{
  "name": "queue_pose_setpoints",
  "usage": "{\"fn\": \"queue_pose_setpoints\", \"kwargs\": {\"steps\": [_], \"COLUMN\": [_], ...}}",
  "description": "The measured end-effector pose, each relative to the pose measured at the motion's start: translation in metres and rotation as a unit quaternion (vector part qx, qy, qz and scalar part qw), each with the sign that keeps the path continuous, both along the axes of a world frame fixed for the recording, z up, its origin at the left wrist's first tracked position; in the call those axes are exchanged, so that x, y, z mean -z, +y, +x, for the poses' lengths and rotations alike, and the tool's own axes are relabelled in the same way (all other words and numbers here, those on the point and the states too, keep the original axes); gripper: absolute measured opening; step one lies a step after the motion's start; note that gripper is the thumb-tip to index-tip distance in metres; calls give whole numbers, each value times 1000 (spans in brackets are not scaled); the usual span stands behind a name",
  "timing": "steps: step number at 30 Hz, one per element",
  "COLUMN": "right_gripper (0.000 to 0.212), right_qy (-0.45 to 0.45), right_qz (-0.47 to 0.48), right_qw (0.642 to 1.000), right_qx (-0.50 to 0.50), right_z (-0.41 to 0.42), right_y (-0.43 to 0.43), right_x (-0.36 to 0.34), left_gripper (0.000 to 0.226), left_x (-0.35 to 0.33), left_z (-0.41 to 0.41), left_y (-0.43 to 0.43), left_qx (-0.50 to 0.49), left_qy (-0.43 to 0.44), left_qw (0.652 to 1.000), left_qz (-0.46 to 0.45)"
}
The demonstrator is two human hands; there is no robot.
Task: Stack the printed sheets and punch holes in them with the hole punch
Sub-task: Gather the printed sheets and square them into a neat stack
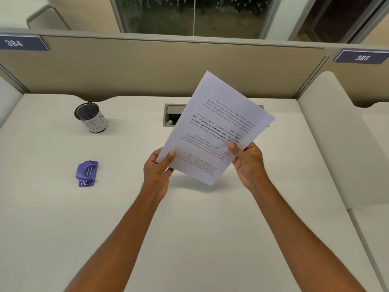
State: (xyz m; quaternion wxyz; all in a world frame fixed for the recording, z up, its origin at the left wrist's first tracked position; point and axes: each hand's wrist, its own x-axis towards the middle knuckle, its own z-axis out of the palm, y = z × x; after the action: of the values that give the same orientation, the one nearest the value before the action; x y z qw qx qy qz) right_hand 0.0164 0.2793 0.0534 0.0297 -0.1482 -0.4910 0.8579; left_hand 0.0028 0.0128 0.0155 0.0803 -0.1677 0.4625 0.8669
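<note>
Printed sheets [212,131] up in the air over the desk [189,218], tilted, text upside-down to the wearer. Left hand [159,171] pinching the lower left edge, right hand [249,163] pinching the lower right. Best bet: tap edges square on the desk w/ a loose grip before punching. Purple hole punch [87,173] sits well apart, left. Cup [91,117] reads "BIN"; dividers say 384, 385.

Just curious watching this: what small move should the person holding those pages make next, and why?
Probably lower the printed sheets and tap their bottom edge square on the desk. Both the left hand and right hand hold them tilted in the air, and the purple hole punch lies untouched.
</note>
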Motion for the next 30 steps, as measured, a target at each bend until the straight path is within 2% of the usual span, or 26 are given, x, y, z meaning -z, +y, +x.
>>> {"fn": "queue_pose_setpoints", "kwargs": {"steps": [2, 4, 6, 9, 12, 24, 30], "right_gripper": [35, 31, 29, 29, 28, 29, 28], "right_qy": [-3, -8, -3, 4, 3, -55, -39], "right_qz": [41, 94, 145, 191, 214, 225, 224], "right_qw": [999, 995, 989, 980, 976, 972, 973], "right_qx": [-8, -19, -36, -52, -45, -48, -48], "right_z": [-1, -1, -1, 0, 0, 8, 8], "right_y": [6, 9, 9, 4, 0, -5, -3], "right_x": [-5, -10, -15, -19, -18, 13, 16], "left_gripper": [36, 40, 39, 32, 29, 32, 32], "left_x": [-3, -10, -19, -34, -42, -23, -25], "left_z": [-5, -8, -13, -21, -26, -8, -7], "left_y": [-9, -11, -8, 2, 12, 17, 18], "left_qx": [32, 95, 145, 164, 133, 114, 108], "left_qy": [24, 62, 93, 121, 131, 120, 118], "left_qw": [995, 975, 959, 954, 960, 962, 964], "left_qz": [-86, -189, -224, -217, -211, -216, -211]}}
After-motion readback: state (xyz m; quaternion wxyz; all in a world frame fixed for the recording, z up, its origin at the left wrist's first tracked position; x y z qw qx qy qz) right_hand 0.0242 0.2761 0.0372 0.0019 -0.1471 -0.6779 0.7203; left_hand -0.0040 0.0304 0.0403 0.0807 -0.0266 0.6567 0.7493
